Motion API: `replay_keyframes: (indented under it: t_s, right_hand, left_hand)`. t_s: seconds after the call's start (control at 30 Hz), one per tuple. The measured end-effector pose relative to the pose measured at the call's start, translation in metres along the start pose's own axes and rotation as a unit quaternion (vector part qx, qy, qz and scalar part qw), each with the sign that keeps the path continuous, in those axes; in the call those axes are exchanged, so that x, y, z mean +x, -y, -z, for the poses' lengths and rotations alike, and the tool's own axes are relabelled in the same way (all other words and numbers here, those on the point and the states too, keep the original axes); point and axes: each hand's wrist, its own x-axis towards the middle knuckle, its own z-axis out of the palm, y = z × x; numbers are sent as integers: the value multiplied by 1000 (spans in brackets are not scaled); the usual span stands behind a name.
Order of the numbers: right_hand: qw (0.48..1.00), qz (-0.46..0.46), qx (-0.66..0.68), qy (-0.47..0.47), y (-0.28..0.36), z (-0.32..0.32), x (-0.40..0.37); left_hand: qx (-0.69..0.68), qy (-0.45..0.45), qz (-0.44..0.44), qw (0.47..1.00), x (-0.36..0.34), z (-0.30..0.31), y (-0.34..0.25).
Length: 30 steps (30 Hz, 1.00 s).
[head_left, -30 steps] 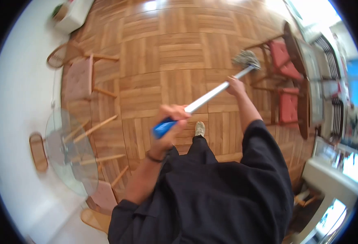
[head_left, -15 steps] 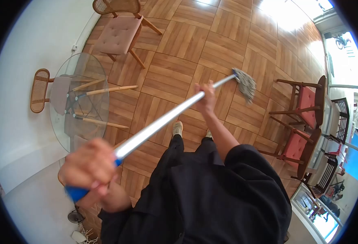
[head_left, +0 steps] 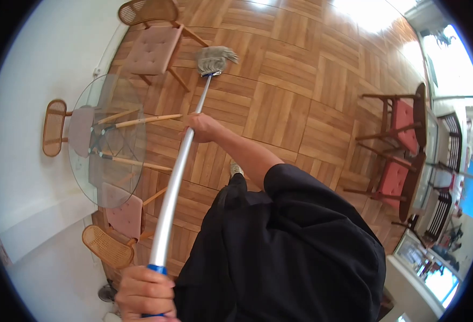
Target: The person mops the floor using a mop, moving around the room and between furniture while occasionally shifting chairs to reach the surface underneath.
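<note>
A mop with a silver pole (head_left: pixel 174 198) and blue grip runs from the bottom left up to its grey string head (head_left: pixel 213 59), which lies on the wooden floor by the legs of a pink-cushioned chair (head_left: pixel 153 49). My left hand (head_left: pixel 146 294) is closed round the blue grip at the pole's end, partly cut off by the bottom edge. Farther up the pole, my right hand (head_left: pixel 200 127) is wrapped round the silver part, near the glass table's wooden legs.
A round glass table (head_left: pixel 132 188) stands at the left, with a chair (head_left: pixel 55 127) against the wall and another chair (head_left: pixel 122 214) below it. Dark wooden chairs with red cushions (head_left: pixel 404 124) stand at the right. Parquet floor (head_left: pixel 285 86) stretches between.
The mop head has swept from right of centre to the upper left, beside the chair. My right hand has moved left with the pole, and my left hand has moved down.
</note>
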Motion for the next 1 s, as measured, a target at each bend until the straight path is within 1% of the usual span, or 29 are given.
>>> replay_keyframes:
  t_s: [0.03, 0.07, 0.13, 0.2, 0.23, 0.33, 0.37, 0.47, 0.53, 0.57, 0.6, 0.67, 0.7, 0.73, 0.8, 0.83, 0.87, 0.93, 0.97, 1.0]
  right_hand:
    - [999, 14, -3, -47, -1, -1, -9]
    - [998, -21, -20, -51, -3, 2, -23]
    - [997, -22, -17, -77, 1, 34, -56]
    - [992, -61, -51, -99, -2, 55, -89]
    - [990, -76, -73, -93, 3, 73, -108]
    - [981, -113, -99, -123, 6, 110, -175]
    - [973, -115, -107, -168, 3, 116, -199]
    - [951, -165, -128, -228, 1, 153, -272]
    - [932, -171, -131, -290, -2, 182, -319]
    - [923, -185, -133, -311, -8, 191, -340]
    - [903, -250, -161, -310, -8, 203, -357]
    - [881, -216, -158, -391, -44, 207, -390]
    - [855, -197, -190, -440, -62, 205, -402]
    - [861, -201, -201, -421, -84, 207, -419]
    - [871, -223, -223, -378, -122, 213, -448]
    - [868, -255, -226, -361, -141, 215, -459]
    - [875, -243, -246, -338, -166, 214, -465]
    - [879, -232, -283, -307, -177, 217, -440]
    - [876, -235, -278, -317, -183, 215, -422]
    - [871, -240, -275, -328, -188, 209, -400]
  left_hand:
    - [0, -9, 12, 1000, 5, -2, -2]
    - [21, -5, -8, 1000, 11, -17, -2]
    - [-16, 68, 11, 997, 11, -19, -6]
    - [-58, 78, 8, 995, 16, -34, -7]
    - [-73, 80, 8, 994, 20, -46, -9]
    - [-155, 120, 25, 980, 34, -74, -16]
    - [-172, 117, 23, 978, 34, -86, -16]
    - [-256, 123, 54, 957, 27, -130, -10]
    - [-262, 47, 48, 963, 2, -149, 6]
    - [-280, 91, 64, 954, -4, -162, 15]
    - [-293, 131, 81, 943, -6, -176, 23]
    - [-269, 166, 174, 933, -10, -201, 27]
    - [-250, 111, 223, 936, -21, -215, 20]
    - [-236, 56, 272, 931, -31, -224, 18]
    - [-257, 22, 310, 915, -53, -221, 27]
    - [-270, 5, 328, 905, -58, -218, 33]
    - [-271, -8, 329, 905, -54, -213, 39]
    - [-276, -32, 334, 901, -40, -202, 55]
    - [-284, -65, 330, 898, -26, -193, 70]
    - [-292, -8, 302, 907, -7, -177, 86]
